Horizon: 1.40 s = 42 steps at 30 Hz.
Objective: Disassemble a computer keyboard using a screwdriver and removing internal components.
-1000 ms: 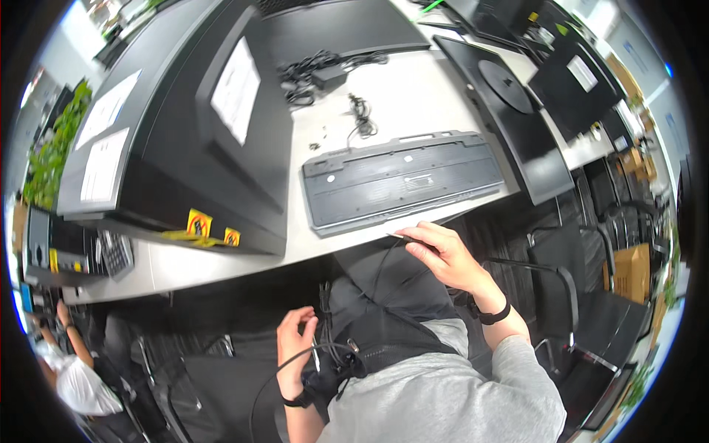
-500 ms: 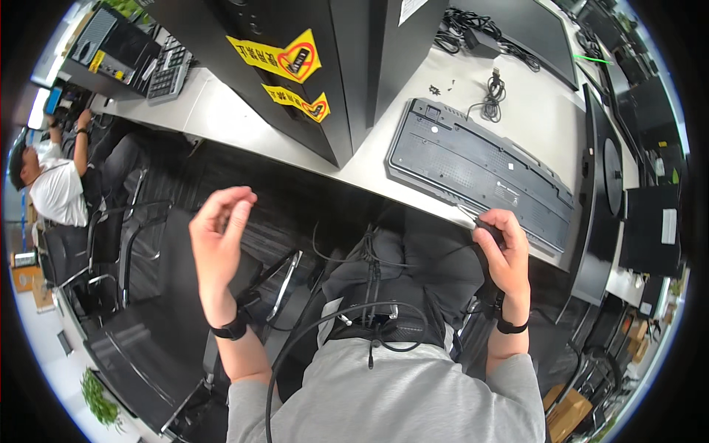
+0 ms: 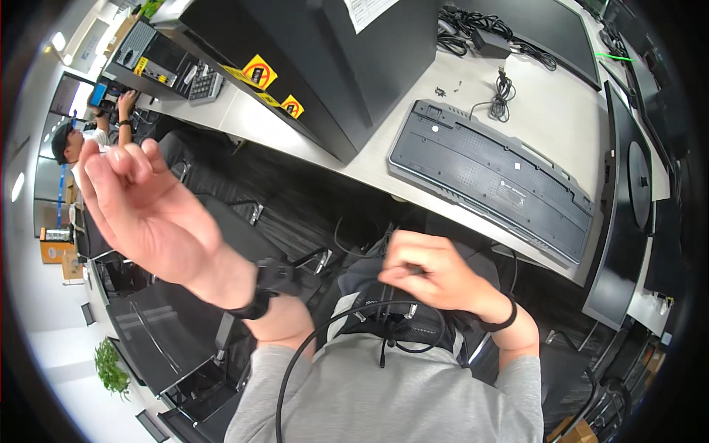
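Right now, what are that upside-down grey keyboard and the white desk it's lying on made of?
The upside-down grey keyboard looks like moulded plastic: matt, with a dotted texture and raised ridges on its underside. The white desk seems to be a smooth laminate or coated board; it gives a soft, even sheen with no wood grain showing, so what lies under the surface stays uncertain.
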{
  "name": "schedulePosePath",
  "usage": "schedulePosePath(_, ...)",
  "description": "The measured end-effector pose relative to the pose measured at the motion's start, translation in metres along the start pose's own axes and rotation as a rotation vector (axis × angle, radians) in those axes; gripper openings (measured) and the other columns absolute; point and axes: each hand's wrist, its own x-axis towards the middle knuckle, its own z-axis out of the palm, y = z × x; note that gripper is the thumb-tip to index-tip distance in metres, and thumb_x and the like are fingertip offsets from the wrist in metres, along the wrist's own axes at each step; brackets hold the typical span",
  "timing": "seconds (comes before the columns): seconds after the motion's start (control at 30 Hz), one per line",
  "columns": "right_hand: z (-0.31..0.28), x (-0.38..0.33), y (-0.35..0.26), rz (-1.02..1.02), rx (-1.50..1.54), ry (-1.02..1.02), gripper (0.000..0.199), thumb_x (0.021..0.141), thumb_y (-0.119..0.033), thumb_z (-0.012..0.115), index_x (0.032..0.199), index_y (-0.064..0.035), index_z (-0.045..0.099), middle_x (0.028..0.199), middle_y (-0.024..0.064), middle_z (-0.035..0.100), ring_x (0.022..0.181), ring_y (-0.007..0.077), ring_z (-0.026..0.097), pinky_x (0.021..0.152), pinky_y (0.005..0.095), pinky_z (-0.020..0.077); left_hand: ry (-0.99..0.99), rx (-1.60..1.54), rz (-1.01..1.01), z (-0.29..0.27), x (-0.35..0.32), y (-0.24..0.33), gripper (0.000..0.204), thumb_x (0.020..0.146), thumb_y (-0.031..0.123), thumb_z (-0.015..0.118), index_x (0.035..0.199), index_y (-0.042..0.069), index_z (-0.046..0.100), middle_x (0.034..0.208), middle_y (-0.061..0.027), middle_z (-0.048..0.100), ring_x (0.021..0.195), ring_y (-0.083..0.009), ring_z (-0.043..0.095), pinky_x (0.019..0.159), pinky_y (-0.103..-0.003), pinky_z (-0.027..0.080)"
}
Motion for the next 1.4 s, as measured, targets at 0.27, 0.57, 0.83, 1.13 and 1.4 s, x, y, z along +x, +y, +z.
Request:
schedulePosePath(0.27, 0.062, 0.041, -0.003, -0.096, 0.064, 0.085, 0.062, 0.079, -0.012, 0.103, 0.135, -0.0018, 0.077, 0.097, 0.0047, 0.074, 0.064, 0.0087, 0.044, 0.055, 0.0275, 0.0376, 0.280, -0.007, 0.045, 0.036, -0.031, -0.026, 0.027, 0.115, 0.016, 0.065, 0.133, -0.003, 0.068, 0.079, 0.0001, 0.061, 0.074, -0.0074, 0.055, 0.081, -0.032, 0.053)
schedulePosePath(0.57, 0.066, 0.036, -0.005, 0.375, 0.099, 0.061, 0.031, 0.091, -0.018, 0.095, 0.097, 0.0065, 0.077, 0.077, 0.0073, 0.071, 0.071, 0.0032, 0.055, 0.060, 0.0285, 0.0458, 0.050, 0.620, 0.370, 0.042, -0.065, -0.074, 0.017, 0.107, -0.002, 0.072, 0.123, -0.006, 0.073, 0.102, -0.0107, 0.075, 0.076, -0.0113, 0.066, 0.067, -0.024, 0.053)
schedulePosePath(0.83, 0.069, 0.031, 0.022, 0.264, 0.399, -0.052, 0.030, 0.096, -0.019, 0.090, 0.113, 0.0036, 0.079, 0.089, 0.0075, 0.080, 0.081, 0.0059, 0.061, 0.075, 0.0306, 0.0548, 0.127, 0.268, -0.035, 0.047, -0.084, -0.065, 0.016, 0.108, -0.002, 0.068, 0.124, -0.005, 0.071, 0.089, -0.0074, 0.068, 0.076, -0.0097, 0.062, 0.062, -0.022, 0.048)
schedulePosePath(1.13, -0.021, -0.016, -0.017, 0.373, 0.007, 0.216, 0.043, 0.102, -0.028, 0.084, 0.137, -0.0038, 0.075, 0.104, 0.0044, 0.072, 0.088, 0.0183, 0.069, 0.078, 0.0325, 0.0556, -0.164, 0.303, -0.287, 0.030, -0.138, -0.087, 0.014, 0.106, -0.004, 0.067, 0.119, -0.003, 0.071, 0.101, -0.0118, 0.070, 0.075, -0.0134, 0.063, 0.066, -0.026, 0.053)
schedulePosePath(1.4, -0.063, -0.037, -0.023, 0.406, -0.111, 0.645, 0.035, 0.115, -0.014, 0.058, 0.141, 0.0045, 0.073, 0.101, 0.0073, 0.070, 0.085, 0.0126, 0.063, 0.078, 0.0281, 0.0513, -0.540, 0.456, -0.320, 0.030, -0.179, -0.149, 0.018, 0.096, -0.007, 0.080, 0.113, -0.001, 0.080, 0.100, -0.0119, 0.075, 0.080, -0.0199, 0.070, 0.073, -0.030, 0.057)
